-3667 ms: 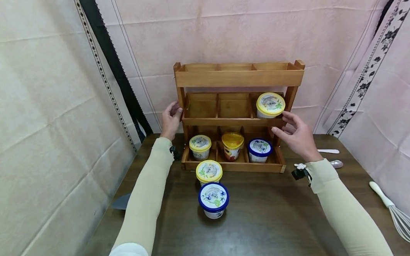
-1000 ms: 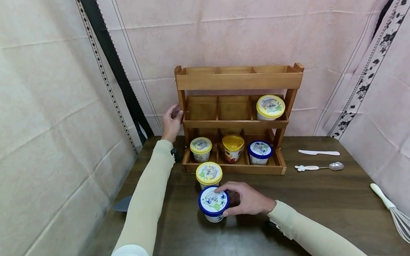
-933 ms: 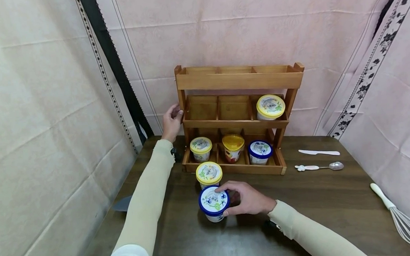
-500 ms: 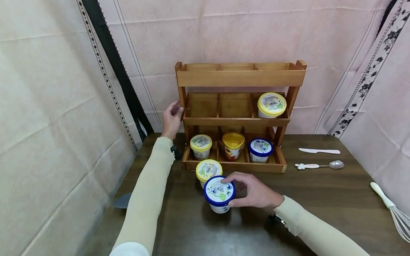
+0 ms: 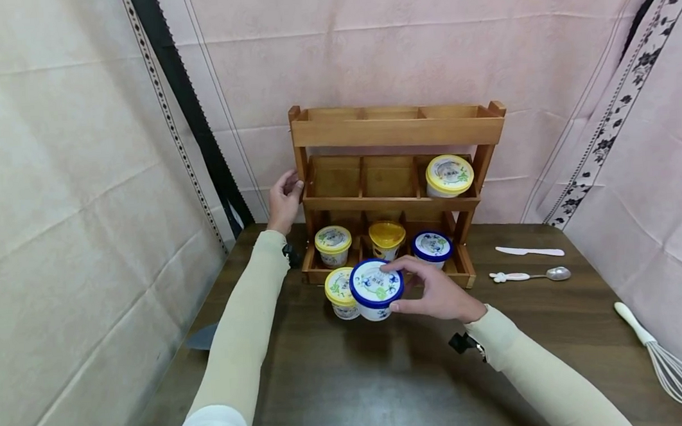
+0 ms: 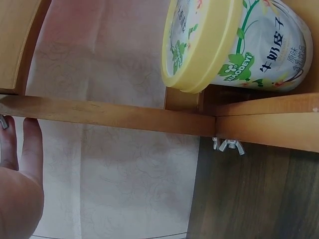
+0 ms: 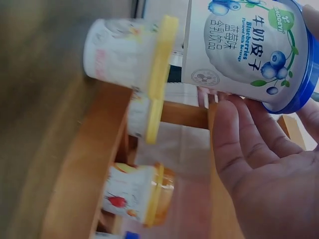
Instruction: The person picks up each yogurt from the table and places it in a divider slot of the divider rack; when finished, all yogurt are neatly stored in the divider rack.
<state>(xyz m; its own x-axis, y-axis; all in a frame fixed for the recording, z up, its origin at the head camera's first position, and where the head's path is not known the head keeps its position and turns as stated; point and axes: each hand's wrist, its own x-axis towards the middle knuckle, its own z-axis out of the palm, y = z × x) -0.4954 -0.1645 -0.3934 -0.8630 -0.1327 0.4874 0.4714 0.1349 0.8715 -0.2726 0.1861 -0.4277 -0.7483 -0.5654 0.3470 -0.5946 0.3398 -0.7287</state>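
Observation:
My right hand [image 5: 438,295] grips a blue-lidded cup [image 5: 375,291] with blueberries printed on it, raised off the table. In the right wrist view the cup [image 7: 244,52] is tipped sideways by the camera angle, its lid by my fingers. It partly covers a yellow-lidded cup [image 5: 341,296] standing before the rack. My left hand [image 5: 284,202] holds the left post of the three-tier wooden rack [image 5: 397,133]; the left wrist view shows fingers [image 6: 32,147] at that post. The rack's bottom tier bears a yellow-lidded cup [image 5: 334,249], an amber-domed cup [image 5: 387,236] and another blue-lidded cup [image 5: 432,247].
A larger yellow-lidded tub [image 5: 449,176] sits in the middle tier's right compartment. Right of the rack lie a white knife [image 5: 529,252] and a spoon [image 5: 529,275]. A whisk [image 5: 667,360] is near the table's right edge. Fabric hangs behind and on both sides.
My right hand came from the rack's right side to the blue-lidded cup, took hold of it, and lifted it up, rightward and toward the rack. My left hand stays at the post.

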